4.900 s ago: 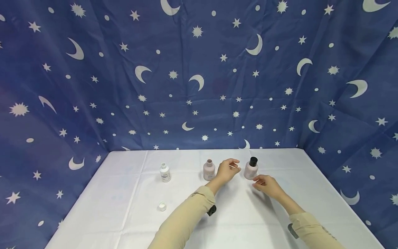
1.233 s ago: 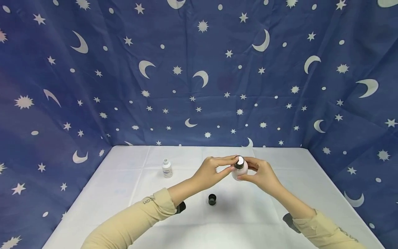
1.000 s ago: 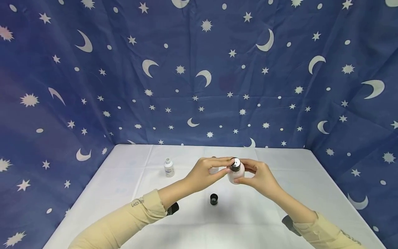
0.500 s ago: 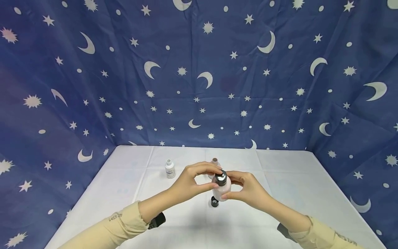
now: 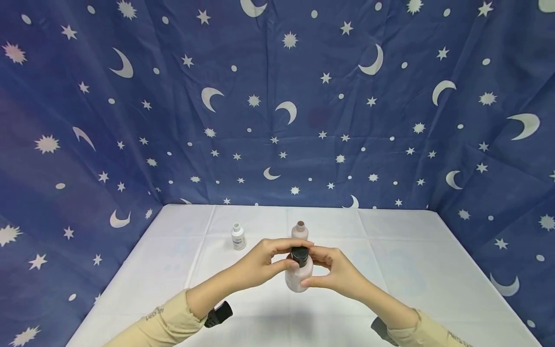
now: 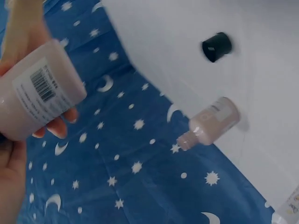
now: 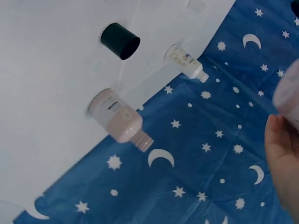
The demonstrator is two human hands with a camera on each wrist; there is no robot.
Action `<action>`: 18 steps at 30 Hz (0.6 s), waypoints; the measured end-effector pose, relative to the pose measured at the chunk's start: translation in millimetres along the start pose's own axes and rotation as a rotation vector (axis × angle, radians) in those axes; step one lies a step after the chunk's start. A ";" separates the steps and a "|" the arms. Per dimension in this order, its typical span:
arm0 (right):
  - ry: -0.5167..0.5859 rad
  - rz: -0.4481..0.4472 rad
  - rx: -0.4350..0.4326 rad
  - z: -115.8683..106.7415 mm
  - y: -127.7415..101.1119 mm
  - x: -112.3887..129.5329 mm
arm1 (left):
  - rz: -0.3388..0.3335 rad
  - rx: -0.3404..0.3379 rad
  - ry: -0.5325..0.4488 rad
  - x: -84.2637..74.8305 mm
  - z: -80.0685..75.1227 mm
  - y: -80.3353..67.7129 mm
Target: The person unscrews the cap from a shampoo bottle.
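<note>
My right hand (image 5: 340, 274) grips the body of a pale pink bottle (image 5: 297, 280), held nearly upright over the table. At its top, the thumb and fingers of my left hand (image 5: 257, 265) pinch the black cap (image 5: 299, 255), which sits on the neck. A barcode label faces the left wrist view on this bottle (image 6: 42, 88). Behind it stands a second pink bottle (image 5: 300, 231) with an uncapped neck. A loose black cap (image 7: 120, 41) lies on the table in both wrist views; the held bottle and hands hide it from the head view.
A small white bottle (image 5: 238, 237) without a cap stands on the white-covered table (image 5: 403, 270), left of the pink one. A small white cap (image 7: 196, 5) lies near the table edge in the right wrist view. Blue star-and-moon cloth (image 5: 243, 120) hangs around the table.
The capped bottle, earlier standing at the right with both hands beside it, has been lifted. Over the last second both hands have brought it left and closer to me.
</note>
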State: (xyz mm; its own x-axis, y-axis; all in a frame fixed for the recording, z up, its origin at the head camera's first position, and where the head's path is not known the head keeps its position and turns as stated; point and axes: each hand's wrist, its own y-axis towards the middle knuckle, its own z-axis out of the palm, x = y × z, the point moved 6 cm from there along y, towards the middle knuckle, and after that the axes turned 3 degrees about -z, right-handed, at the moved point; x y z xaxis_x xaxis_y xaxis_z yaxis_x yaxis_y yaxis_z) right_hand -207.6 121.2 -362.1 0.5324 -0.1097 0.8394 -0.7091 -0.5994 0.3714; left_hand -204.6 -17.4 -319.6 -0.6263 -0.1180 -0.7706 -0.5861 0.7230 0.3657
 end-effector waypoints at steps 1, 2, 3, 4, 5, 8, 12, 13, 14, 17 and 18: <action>0.033 -0.006 0.015 0.5 0.4 -1.4 | -0.010 -0.003 -0.024 0.7 -1.9 0.4; 0.070 -0.011 0.033 0.9 1.1 -2.6 | -0.014 0.000 -0.051 1.5 -4.0 1.1; 0.110 -0.018 0.051 0.9 1.8 -3.5 | -0.014 0.009 -0.084 2.1 -6.3 2.0; 0.150 -0.026 0.073 1.1 2.5 -4.3 | -0.010 0.027 -0.117 2.7 -8.3 3.2; 0.193 -0.035 0.097 1.4 3.5 -5.0 | 0.000 0.050 -0.147 3.5 -10.1 4.5; 0.324 -0.086 0.189 5.2 6.4 -6.4 | 0.042 0.157 -0.246 4.2 -12.6 7.8; 0.512 -0.116 0.346 16.9 7.3 -8.7 | 0.037 0.299 -0.339 4.1 -9.2 12.0; 0.543 -0.115 0.375 19.8 7.2 -8.8 | 0.032 0.326 -0.351 4.0 -8.1 13.4; 0.567 -0.115 0.391 21.9 7.2 -8.6 | 0.021 0.344 -0.359 3.6 -7.3 14.7; 0.573 -0.123 0.364 22.9 8.0 -5.7 | -0.002 0.348 -0.374 3.7 -7.8 18.0; 0.556 -0.135 0.336 21.1 8.3 -3.7 | -0.010 0.340 -0.378 4.1 -8.5 18.9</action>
State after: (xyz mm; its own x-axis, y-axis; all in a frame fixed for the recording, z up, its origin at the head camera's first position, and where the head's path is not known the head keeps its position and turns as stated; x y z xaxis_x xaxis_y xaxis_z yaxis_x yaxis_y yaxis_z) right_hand -205.7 99.9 -370.5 0.2248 0.3550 0.9074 -0.4222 -0.8038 0.4191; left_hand -222.6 -10.1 -311.4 -0.3548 0.0837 -0.9312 -0.3513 0.9111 0.2158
